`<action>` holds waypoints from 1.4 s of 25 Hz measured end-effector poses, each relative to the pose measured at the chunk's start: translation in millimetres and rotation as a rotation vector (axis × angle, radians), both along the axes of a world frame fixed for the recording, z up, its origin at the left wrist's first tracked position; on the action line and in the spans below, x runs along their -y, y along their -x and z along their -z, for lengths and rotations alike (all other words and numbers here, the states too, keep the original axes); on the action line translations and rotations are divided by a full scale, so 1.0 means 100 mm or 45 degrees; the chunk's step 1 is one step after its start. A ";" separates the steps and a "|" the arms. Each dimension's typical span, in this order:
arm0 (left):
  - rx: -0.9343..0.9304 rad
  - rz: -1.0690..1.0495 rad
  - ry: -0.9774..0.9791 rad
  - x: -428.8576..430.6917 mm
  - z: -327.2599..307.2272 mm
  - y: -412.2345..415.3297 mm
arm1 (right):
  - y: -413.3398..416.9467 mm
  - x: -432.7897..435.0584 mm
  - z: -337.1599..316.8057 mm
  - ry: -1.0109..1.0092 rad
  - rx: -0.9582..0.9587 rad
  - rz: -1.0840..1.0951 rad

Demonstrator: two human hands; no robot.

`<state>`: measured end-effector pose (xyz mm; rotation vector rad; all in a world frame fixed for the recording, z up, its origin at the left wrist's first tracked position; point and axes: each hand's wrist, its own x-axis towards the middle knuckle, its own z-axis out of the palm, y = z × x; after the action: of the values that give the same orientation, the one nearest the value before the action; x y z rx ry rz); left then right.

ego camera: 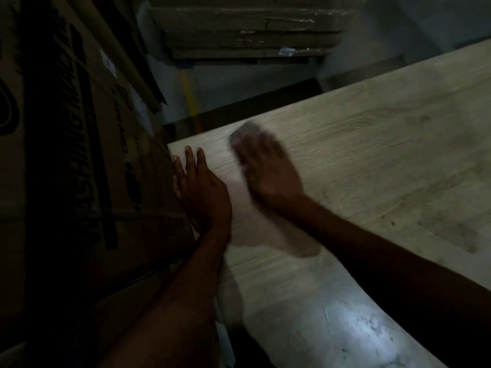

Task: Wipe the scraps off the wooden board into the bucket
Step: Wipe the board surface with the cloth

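2 bare forearms enter from 6 o'clock and 4 o'clock, nearest the camera, both reaching toward the frame centre. The wooden board (pixel 372 160) fills the area from centre out to 3 o'clock and down to 5 o'clock; its pale grained surface lies flat like a table top, with dull smudges at 3 o'clock and a bright reflection at 5 o'clock.

The left hand (pixel 199 187) lies at the board's left edge, just left of centre. Its fingers are straight and together, pointing to 12 o'clock, palm flat against the edge. It holds nothing.

The right hand (pixel 268 168) lies at centre, palm down on the board, blurred by motion. Its fingers are curled loosely over a grey wad (pixel 245 132), possibly a cloth, that shows past the fingertips toward 11 o'clock. The blur prevents judging how firm the grip is.

A small pale speck (pixel 320 260) lies on the board below the right forearm. Other scraps cannot be made out in the dim light.

A large printed cardboard box (pixel 79 155) stands at 9 o'clock, touching the board's left edge. Flattened cardboard sheets (pixel 249 30) are stacked at 12 o'clock. A yellow stripe (pixel 190 96) runs along the floor at 11 o'clock.
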<state>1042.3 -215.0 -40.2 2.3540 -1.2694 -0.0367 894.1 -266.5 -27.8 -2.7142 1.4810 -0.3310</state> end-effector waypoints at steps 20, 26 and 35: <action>0.031 0.417 0.120 -0.67 0.08 0.20 | 0.38 -0.56 -0.16 -0.153 0.120 0.709; -0.047 0.415 0.286 -0.65 0.11 0.16 | 0.65 -0.52 -0.17 -0.100 0.121 0.767; -0.029 0.394 0.304 -0.68 0.09 0.16 | 0.68 -0.96 -0.17 -0.146 0.139 0.924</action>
<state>1026.7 -147.4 -49.5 1.9373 -1.5243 -0.0095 826.6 -170.2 -11.0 -1.9406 2.3073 -0.3786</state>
